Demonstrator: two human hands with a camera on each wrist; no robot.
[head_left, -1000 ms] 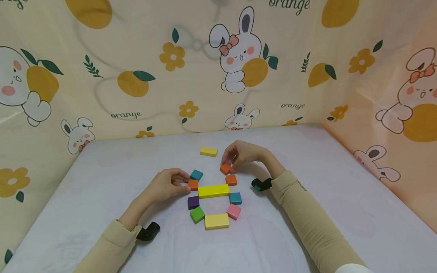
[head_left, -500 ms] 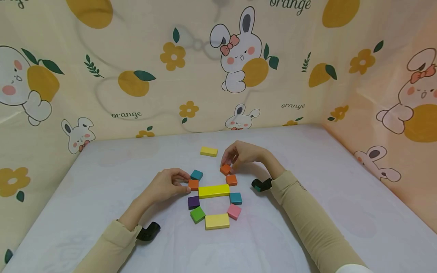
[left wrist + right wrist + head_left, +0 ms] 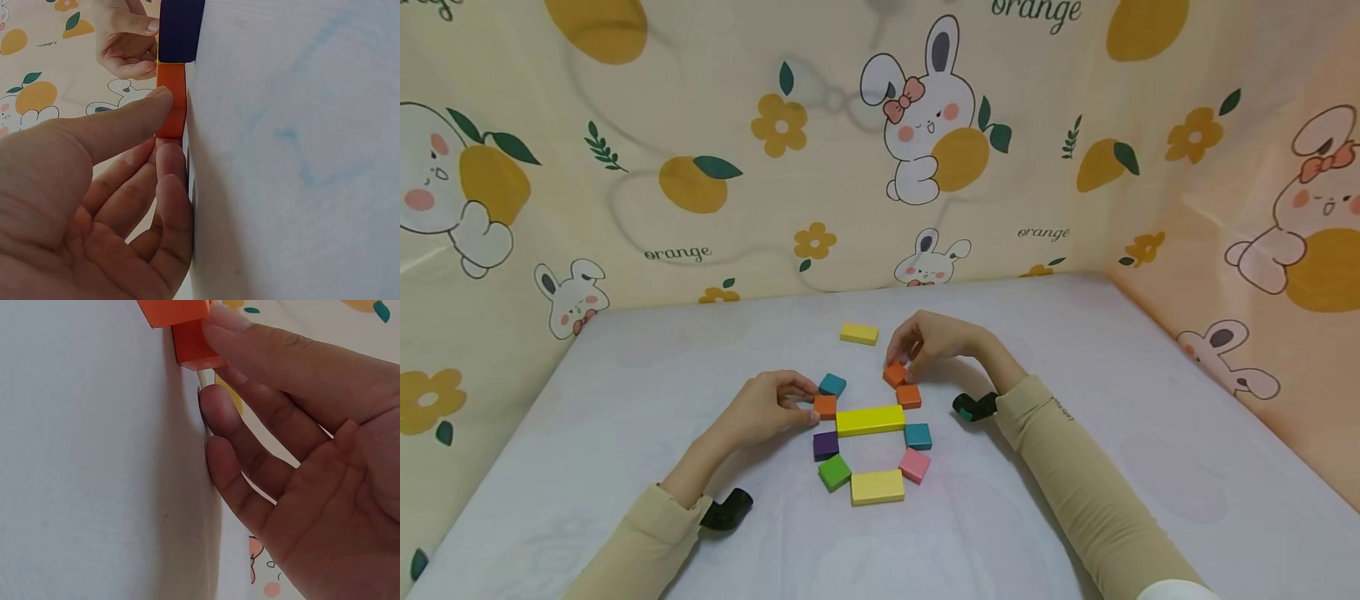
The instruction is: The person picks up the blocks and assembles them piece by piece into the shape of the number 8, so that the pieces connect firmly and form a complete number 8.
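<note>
On the white cloth, a ring of coloured blocks lies around a bright yellow bar (image 3: 870,421). At the ring's left side my left hand (image 3: 767,408) pinches an orange block (image 3: 825,407), its thumb flat against the near face (image 3: 170,119). A teal block (image 3: 832,385) sits just beyond those fingertips. My right hand (image 3: 938,340) holds another orange block (image 3: 895,375) between thumb and fingers, at the far right of the ring. Its near corner meets a second orange block (image 3: 908,396). In the right wrist view the thumb covers part of the held block (image 3: 194,345).
Nearer me lie a purple block (image 3: 826,445), a green block (image 3: 835,472), a pale yellow block (image 3: 877,488), a pink block (image 3: 915,466) and a teal block (image 3: 917,436). Behind the ring rests a separate yellow block (image 3: 859,334). A printed curtain (image 3: 820,192) stands behind the table.
The orange block in my right hand has shifted slightly toward me, closer against the orange block below it. My left hand keeps its place.
</note>
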